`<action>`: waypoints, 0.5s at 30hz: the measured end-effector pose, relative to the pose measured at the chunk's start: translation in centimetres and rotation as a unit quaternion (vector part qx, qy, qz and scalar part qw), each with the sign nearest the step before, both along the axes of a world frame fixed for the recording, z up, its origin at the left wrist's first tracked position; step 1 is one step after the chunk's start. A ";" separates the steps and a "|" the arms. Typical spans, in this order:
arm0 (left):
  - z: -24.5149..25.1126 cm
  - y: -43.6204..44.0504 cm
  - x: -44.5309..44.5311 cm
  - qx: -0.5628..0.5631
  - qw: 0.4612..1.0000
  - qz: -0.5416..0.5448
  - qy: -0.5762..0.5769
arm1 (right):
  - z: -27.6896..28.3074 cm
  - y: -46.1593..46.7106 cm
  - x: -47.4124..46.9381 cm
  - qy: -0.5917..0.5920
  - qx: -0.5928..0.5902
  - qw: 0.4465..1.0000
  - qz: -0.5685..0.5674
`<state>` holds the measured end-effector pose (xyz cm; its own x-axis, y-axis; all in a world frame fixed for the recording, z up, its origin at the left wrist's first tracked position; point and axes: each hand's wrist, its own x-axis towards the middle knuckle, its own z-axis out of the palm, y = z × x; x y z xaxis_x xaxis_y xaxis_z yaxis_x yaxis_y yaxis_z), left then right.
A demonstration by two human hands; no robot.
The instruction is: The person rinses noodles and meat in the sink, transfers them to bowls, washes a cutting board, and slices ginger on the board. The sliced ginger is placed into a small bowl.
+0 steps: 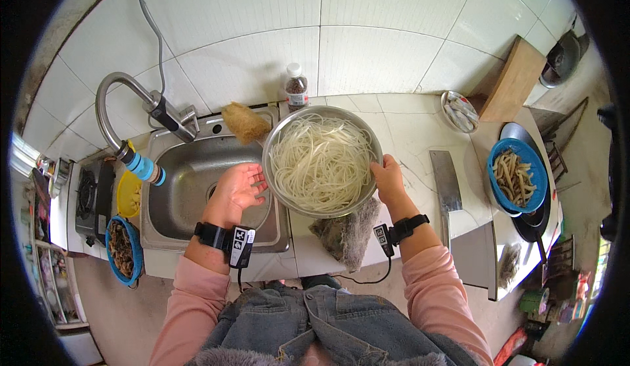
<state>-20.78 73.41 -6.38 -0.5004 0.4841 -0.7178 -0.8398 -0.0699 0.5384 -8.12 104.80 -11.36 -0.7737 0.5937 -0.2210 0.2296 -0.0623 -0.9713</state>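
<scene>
A round stainless steel bowl (322,213) is before me, heaped with long, thin, pale strands (322,161), noodles or shredded vegetable. My right hand (390,181) grips the right rim, thumb on top. Beside the left rim, my left hand (239,188) is palm up with its fingers spread, over the sink's right part; whether a fingertip touches the bowl I cannot tell. A grey cloth (362,235) lies on the counter (406,115), partly hidden under the bowl. The steel sink (184,156) is to the left.
A curved faucet (106,102) overhangs the sink. A loofah (244,122) and a capped bottle (296,90) stand behind. Rightward are a cleaver (445,179), a dish of fish (460,112), a wooden board (514,80) and a blue basket (539,169). Another blue basket (138,248) is far left.
</scene>
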 end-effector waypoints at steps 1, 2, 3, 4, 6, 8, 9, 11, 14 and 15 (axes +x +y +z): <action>0.2 0.1 -0.1 -0.004 1.000 -0.002 0.002 | -0.3 0.1 0.0 0.005 -0.011 1.000 0.001; 0.4 0.2 0.0 -0.009 1.000 -0.001 -0.001 | -0.5 0.1 0.2 0.008 -0.023 1.000 0.002; 0.6 0.1 0.0 -0.012 1.000 -0.001 -0.007 | -0.6 0.1 0.3 0.004 -0.045 0.999 -0.003; 0.8 0.1 0.2 -0.016 1.000 0.003 0.000 | -0.6 0.1 0.5 0.017 -0.034 0.999 0.004; 1.3 -0.1 0.7 -0.015 1.000 0.010 0.003 | -0.3 -0.1 1.0 0.027 -0.031 0.999 0.003; 2.0 -0.5 1.4 -0.007 1.000 0.004 0.015 | 0.5 -0.5 1.9 0.036 -0.024 0.999 -0.017; 2.4 -0.6 1.7 -0.003 1.000 0.005 0.015 | 0.9 -0.8 2.4 0.055 -0.029 0.998 -0.021; 3.4 -1.0 2.3 0.017 0.999 -0.011 0.035 | 1.7 -1.5 3.7 0.063 -0.022 0.997 -0.048; 5.1 -1.8 3.6 0.042 0.997 -0.041 0.059 | 2.8 -2.9 6.6 0.092 -0.019 0.992 -0.082; 5.7 -1.9 4.1 0.045 0.996 -0.051 0.063 | 3.2 -3.4 7.9 0.100 -0.032 0.990 -0.099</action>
<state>-16.71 71.52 -0.69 -0.5287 0.5962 -0.6042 -0.7717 -0.0411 0.6347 -0.27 101.45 -8.16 -0.6760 0.7274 -0.1180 0.0110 -0.1502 -0.9886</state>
